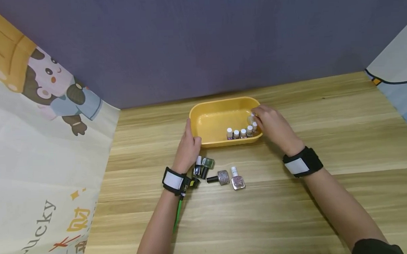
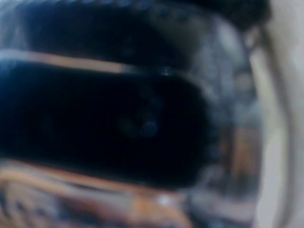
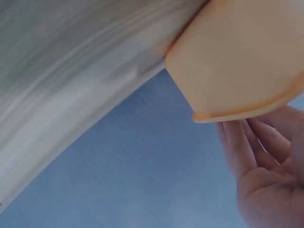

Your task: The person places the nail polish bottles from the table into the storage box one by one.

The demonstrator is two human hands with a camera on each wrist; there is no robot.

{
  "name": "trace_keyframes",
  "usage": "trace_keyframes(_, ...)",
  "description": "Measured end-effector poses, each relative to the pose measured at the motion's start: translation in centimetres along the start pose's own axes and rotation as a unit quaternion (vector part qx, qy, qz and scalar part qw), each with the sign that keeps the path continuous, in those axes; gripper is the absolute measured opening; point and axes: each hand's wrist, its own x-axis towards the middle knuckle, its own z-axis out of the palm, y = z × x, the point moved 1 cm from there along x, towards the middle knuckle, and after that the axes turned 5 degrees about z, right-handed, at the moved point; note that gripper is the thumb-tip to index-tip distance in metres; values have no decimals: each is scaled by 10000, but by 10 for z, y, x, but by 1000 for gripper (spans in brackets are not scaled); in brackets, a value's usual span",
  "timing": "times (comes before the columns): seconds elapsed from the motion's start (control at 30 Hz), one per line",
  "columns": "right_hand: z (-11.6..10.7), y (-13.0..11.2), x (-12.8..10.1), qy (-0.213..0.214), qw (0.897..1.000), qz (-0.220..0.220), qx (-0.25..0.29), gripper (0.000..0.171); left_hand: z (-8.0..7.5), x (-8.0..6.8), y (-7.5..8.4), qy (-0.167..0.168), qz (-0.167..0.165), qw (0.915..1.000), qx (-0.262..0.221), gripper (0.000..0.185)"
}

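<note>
A yellow plastic tray (image 1: 211, 144) stands near the table's back edge. Inside, along its front and right side, several small nail polish bottles (image 1: 243, 134) with white caps stand upright. My right hand (image 1: 274, 126) reaches over the tray's right rim and pinches a nail polish bottle (image 1: 250, 119) at its white cap. In the right wrist view, the fingers (image 3: 240, 149) pass behind the rim, which hides that bottle. My left hand (image 1: 187, 150) rests against the tray's front left corner, fingers straight along its outer side. The left wrist view is too dark and blurred to read.
In front of the tray, a pink glitter bottle (image 1: 238, 182), a silver glitter bottle (image 1: 223, 177) and a green bottle (image 1: 208, 163) lie on the wooden table (image 1: 277, 214). A dark bottle (image 1: 197, 169) is beside my left wrist. A grey-blue panel (image 1: 200, 45) rises behind.
</note>
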Motion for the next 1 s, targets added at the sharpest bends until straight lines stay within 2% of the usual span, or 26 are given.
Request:
trace_keyframes(0.23,-9,-7,-3,315,9994,2,129,23,1,2,-1,18,-40,10000,30,77)
trace_keyframes(0.53,-19,-28,-5,469,9983,-320,131,24,0,1,0,33,-46,10000,64,77)
trace_keyframes(0.73,-23,-44,-7,572,9955,-747,100,23,0,1,0,33,-35,10000,75,77)
trace_keyframes(0.87,-23,-52,-9,461,9948,-900,77,22,0,1,1,22,-37,10000,45,78)
trace_keyframes(1.0,-21,-59,-14,221,9963,-809,189,21,0,1,1,12,-31,10000,13,78)
